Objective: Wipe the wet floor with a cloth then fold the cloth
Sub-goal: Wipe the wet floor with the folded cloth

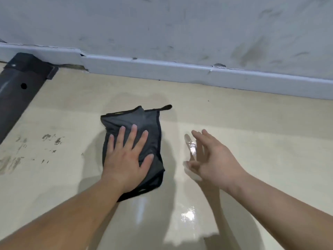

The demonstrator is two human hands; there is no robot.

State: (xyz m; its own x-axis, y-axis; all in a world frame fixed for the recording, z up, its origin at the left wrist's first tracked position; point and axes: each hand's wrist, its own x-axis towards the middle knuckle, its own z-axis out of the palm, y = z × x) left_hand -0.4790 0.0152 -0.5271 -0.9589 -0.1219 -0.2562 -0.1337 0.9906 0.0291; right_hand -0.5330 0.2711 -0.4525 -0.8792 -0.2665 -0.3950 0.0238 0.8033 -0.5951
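A dark grey cloth [142,121] with black edging lies folded into a narrow rectangle on the glossy beige floor [252,134]. A small black loop sticks out of its far corner. My left hand [126,157] presses flat on the cloth's near half, fingers straight and spread. My right hand [210,159] hovers just right of the cloth, fingers spread and relaxed, holding nothing. Wet sheen glints on the floor under that hand and nearer me [188,216].
A scuffed white wall with a cracked skirting board [180,71] runs across the back. A black metal bracket [19,83] lies on the floor at the far left. Grey smudges [52,139] mark the floor left of the cloth.
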